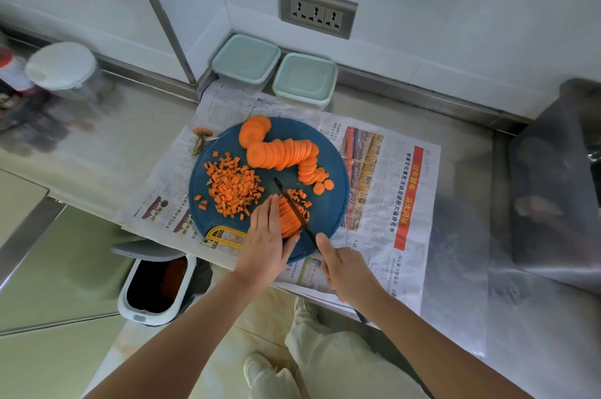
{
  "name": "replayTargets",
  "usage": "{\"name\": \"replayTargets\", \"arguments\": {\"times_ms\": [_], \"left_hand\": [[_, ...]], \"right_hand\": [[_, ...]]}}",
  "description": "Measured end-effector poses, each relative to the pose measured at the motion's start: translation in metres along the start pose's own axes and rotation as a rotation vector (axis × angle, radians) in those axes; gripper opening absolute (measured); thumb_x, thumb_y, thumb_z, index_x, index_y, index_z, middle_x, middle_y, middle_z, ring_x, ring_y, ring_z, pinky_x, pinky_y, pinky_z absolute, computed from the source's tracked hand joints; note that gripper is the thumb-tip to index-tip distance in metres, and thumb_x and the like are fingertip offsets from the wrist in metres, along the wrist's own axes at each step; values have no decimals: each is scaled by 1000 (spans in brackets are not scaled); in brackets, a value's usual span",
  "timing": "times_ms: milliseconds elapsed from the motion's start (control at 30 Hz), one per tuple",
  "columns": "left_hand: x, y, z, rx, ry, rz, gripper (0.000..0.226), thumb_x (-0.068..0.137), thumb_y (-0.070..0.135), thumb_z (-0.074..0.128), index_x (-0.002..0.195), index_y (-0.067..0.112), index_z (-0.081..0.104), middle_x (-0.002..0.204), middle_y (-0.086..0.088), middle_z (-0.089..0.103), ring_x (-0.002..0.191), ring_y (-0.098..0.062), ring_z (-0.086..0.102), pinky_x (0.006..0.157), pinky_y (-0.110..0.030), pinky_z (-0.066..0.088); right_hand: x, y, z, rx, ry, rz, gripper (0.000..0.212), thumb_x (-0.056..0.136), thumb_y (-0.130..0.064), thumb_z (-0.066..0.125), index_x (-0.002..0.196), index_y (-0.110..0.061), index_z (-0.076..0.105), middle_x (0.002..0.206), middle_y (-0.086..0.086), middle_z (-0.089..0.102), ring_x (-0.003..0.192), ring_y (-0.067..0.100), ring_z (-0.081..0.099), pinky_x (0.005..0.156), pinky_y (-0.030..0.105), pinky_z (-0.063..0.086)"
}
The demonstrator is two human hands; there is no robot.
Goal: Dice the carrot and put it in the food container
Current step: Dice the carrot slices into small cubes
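The dicing is midway. On the left part of the board point(335, 154) lies a pile of dice point(234, 190). At the board's near edge the left hand point(265, 242) lies flat, fingers straight, pressing down a stack of strips point(287, 219). Just right of those fingers the knife point(294, 208) cuts across the stack, its handle gripped in the right hand point(344, 271) off the board's near rim. A row of slices point(283, 153) lies uncut at the far side, and two lidded containers point(305, 80) stand beyond the board. Next, I judge, come even chops through the strips, with the fingertips kept clear of the blade.
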State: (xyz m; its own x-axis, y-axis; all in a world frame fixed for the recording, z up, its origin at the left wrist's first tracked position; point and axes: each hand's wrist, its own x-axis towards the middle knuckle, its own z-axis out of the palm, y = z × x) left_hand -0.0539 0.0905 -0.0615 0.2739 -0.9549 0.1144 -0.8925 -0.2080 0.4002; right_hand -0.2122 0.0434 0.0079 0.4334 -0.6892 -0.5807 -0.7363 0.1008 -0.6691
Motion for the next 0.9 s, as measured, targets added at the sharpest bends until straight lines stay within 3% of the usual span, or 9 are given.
{"name": "replayTargets", "arguments": {"times_ms": [200,367,467,567,667,733,767,800,900], "left_hand": [[-6,-5,2,31,-15,-23,68,100,49,22,136,-7,35,126,-20,44,119,-35,40,97,-46,46],[-6,-3,2,26,-43,-32,61,95,42,33,131,-7,39,123,-20,47,119,-33,41,96,-45,49],[-5,-3,1,31,-68,-37,59,92,39,36,129,-8,40,122,-21,49,118,-33,39,95,-46,48],[-4,-3,0,30,-76,-37,60,95,42,33,129,-7,41,122,-22,49,119,-33,39,95,-47,48],[-1,-5,-1,39,-85,-30,66,100,48,16,127,-8,41,120,-22,50,118,-32,39,94,-45,48],[0,-6,-2,47,-89,-18,67,100,48,13,126,-7,41,120,-22,49,117,-32,38,90,-44,51],[0,-6,-2,52,-89,-12,67,100,48,12,126,-7,41,120,-22,49,117,-32,38,89,-44,52],[0,-6,-2,55,-84,-8,67,100,48,12,126,-7,40,120,-22,49,117,-32,38,88,-44,52],[0,-6,1,47,-71,-4,66,100,47,12,126,-8,39,121,-23,48,117,-32,37,89,-44,51]], "right_hand": [[-10,-1,3,-80,13,-21,56,98,-55,26,58,-18,37,54,0,38,48,11,36,53,18,35],[-14,-3,6,-169,44,-25,60,96,-57,12,64,-13,39,55,-2,36,48,8,34,47,14,34],[-13,0,9,-225,43,-19,60,98,-55,18,60,-15,41,55,-1,38,49,10,36,53,18,38],[-12,-3,8,-305,-19,-27,56,101,-50,19,87,-11,57,61,0,39,51,8,36,58,27,43],[-10,-9,2,-298,-73,-7,43,103,-44,20,79,-23,49,63,1,38,53,9,35,64,32,46],[-10,-18,-2,-204,-67,103,29,106,-24,25,122,-20,50,65,3,31,52,10,31,49,26,42],[-8,-18,-4,-221,-64,134,41,105,-13,29,146,-9,28,66,5,29,53,11,30,45,25,36],[-7,-19,-4,-227,-103,151,51,104,-8,30,151,-3,11,68,6,29,54,12,30,46,25,31],[-3,-19,-4,-237,-115,165,57,101,-5,31,151,0,3,69,7,31,56,15,31,48,25,29]]}}
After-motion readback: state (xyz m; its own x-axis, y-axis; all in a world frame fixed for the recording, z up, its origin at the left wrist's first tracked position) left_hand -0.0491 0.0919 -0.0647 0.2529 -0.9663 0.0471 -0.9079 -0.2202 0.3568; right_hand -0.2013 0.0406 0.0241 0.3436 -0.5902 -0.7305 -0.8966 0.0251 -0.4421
